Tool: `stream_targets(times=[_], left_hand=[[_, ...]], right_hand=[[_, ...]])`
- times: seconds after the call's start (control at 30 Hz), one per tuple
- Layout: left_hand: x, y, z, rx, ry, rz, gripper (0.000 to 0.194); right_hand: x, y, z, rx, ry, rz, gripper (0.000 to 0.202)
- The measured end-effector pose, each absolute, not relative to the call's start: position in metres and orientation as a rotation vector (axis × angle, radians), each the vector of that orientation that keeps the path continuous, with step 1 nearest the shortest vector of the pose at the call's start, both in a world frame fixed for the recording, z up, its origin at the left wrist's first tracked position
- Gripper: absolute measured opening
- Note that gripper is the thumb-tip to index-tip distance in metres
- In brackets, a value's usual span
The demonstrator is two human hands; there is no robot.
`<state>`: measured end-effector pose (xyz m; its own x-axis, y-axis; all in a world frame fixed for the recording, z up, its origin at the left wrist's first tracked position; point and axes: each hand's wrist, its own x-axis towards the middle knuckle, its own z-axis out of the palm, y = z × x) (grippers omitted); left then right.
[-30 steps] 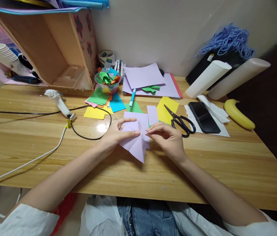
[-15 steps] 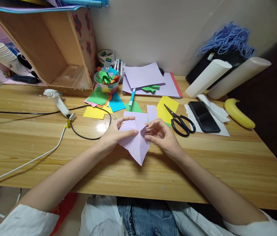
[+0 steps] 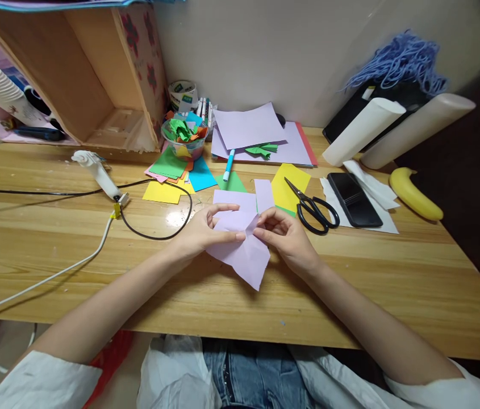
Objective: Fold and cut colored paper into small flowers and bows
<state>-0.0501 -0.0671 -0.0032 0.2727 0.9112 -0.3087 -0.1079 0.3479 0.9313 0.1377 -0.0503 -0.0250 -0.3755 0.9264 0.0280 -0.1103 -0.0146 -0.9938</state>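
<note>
A creased piece of lilac paper point(image 3: 250, 264) is held just above the table's middle, its pointed lower end tilted toward me. My left hand point(image 3: 205, 230) grips its left side, thumb on top and index finger stretched across. With thumb and fingertips, my right hand point(image 3: 284, 233) pinches a raised fold at the right edge. Behind them, another flat lilac sheet point(image 3: 233, 197) shows in part; whether it joins the held piece I cannot tell. Right of my right hand, black-handled scissors point(image 3: 311, 207) lie partly over yellow paper point(image 3: 286, 180). A narrow lilac strip point(image 3: 264, 194) lies beside that.
At the left stand a white glue gun point(image 3: 97, 173) and its looping cables. A tub of paper scraps point(image 3: 184, 139), coloured sheets point(image 3: 169, 165) and a blue marker point(image 3: 229, 166) lie behind my hands. Farther right are a phone point(image 3: 354, 199), a banana point(image 3: 415, 194) and paper rolls point(image 3: 363, 132).
The held lilac paper has turned, its lower point swinging right. My right fingertips have closed tighter on the fold, and my left thumb has slid slightly right.
</note>
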Motion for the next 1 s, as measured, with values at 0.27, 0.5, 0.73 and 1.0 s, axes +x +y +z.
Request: stream_targets(times=[0.27, 0.5, 0.73, 1.0], left_hand=[[-0.051, -0.068, -0.001, 1.138, 1.062, 0.911, 0.043], [-0.055, -0.066, -0.004, 1.253, 1.121, 0.905, 0.025], [-0.054, -0.066, -0.003, 1.296, 1.130, 0.943, 0.026], [-0.055, -0.066, -0.003, 1.229, 1.108, 0.875, 0.025]], right_hand=[[0.145, -0.048, -0.023, -0.759, -1.665, 1.452, 0.029], [0.160, -0.044, -0.013, -0.724, -2.027, 1.305, 0.041], [0.156, -0.045, -0.017, -0.723, -1.896, 1.292, 0.018], [0.155, -0.044, -0.027, -0.678, -1.717, 1.512, 0.022]])
